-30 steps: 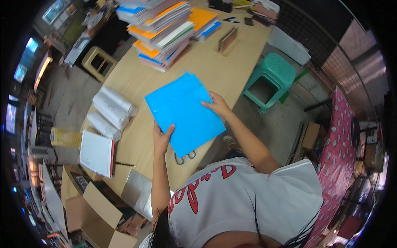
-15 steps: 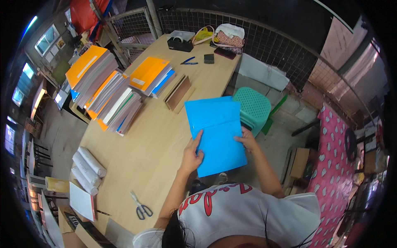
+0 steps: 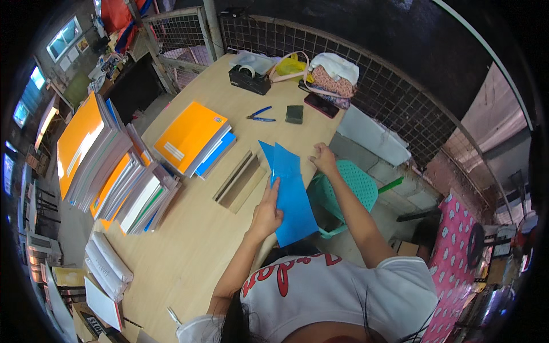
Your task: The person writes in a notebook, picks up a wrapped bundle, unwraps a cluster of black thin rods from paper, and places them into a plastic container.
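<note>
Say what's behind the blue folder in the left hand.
The table shows above and left of the blue folder, the green stool to the folder's right; whatever the folder covers cannot be seen.

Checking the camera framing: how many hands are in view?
2: the left hand grips the blue folder; the right hand is apart from it, near the table's right edge. No others show, and neither is fully hidden.

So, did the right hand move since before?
Yes: the right hand let go of the blue folder and went forward, judged against the green stool.
</note>
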Demonstrator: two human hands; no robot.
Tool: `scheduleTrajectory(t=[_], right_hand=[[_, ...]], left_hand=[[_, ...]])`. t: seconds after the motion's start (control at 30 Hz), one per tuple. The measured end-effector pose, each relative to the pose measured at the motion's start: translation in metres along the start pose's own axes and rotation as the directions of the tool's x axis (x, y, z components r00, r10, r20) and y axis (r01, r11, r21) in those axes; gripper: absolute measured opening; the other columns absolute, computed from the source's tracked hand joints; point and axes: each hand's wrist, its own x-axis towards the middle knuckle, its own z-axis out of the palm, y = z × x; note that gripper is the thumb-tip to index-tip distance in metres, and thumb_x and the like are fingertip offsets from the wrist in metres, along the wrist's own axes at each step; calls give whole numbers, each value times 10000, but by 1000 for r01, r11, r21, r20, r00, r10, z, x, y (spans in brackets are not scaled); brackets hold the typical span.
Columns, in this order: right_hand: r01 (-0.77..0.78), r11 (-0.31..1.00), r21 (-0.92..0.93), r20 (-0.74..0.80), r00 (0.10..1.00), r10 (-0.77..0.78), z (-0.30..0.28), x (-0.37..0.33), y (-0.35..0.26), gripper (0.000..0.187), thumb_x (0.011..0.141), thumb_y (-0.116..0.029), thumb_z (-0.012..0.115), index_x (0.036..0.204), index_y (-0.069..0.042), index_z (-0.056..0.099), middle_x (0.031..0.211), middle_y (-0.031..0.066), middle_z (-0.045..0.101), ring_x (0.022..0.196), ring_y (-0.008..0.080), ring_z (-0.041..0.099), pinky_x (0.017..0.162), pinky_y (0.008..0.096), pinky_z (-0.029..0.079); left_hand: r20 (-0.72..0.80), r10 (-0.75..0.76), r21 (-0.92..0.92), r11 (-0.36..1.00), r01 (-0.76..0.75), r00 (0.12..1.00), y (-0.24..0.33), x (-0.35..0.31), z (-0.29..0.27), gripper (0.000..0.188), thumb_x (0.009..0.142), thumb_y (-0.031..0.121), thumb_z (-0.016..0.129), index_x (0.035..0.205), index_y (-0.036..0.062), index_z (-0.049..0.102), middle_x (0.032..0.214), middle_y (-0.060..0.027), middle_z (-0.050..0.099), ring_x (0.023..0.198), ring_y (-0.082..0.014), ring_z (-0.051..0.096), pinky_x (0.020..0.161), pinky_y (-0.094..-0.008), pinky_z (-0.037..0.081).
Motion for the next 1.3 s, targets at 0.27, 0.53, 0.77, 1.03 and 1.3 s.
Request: scheduleTrajectory(t=[0.27,0.53,0.77,1.03,1.3], right_hand=[[67,931,-360,150,989,-13,71,186,-13,815,654,-224,800,1375,-189,423,1314,258,447,1087,369,581,892,418,497],[338,940,39,408,854,-324,165,247,-60,765,625,-362,826,1292,-168,507,1337,187,439,1212,343,468,985,407,424],[-121,844,-522,-159,986,42,37,259,3,852,674,-354,814,1357,-63,396,1332,189,400,1247,408,395,988,549,364],[10,921,-389,327,936,128,-26,268,76,831,683,-384,797,1347,-26,449,1337,250,437,1181,443,468,949,518,425],[231,972,47,298,925,-234,-32,256,58,874,612,-478,816,1293,-8,537,1219,241,525,1170,391,472,980,483,390]], left_hand=[[-97,-131,-111,987,120,987,15,45,-48,877,657,-89,468,1488,91,257,1479,-265,306,1023,-363,609,797,-368,506],[-543,-190,-211,974,87,818,11,86,-58,807,680,-30,457,1460,-46,251,1502,-220,296,1406,-337,265,1150,-405,173],[-568,-200,-278,960,43,799,-19,175,-11,818,710,-52,467,1481,-22,196,1502,-230,267,1401,-334,255,1140,-376,189],[-351,-322,-325,922,209,879,-129,268,112,887,700,-86,482,1504,44,131,1430,-257,347,1228,-376,453,967,-368,414],[-67,-508,-918,369,146,859,-132,377,174,879,817,104,647,1500,34,99,1436,-270,342,1265,-421,425,1026,-396,403]])
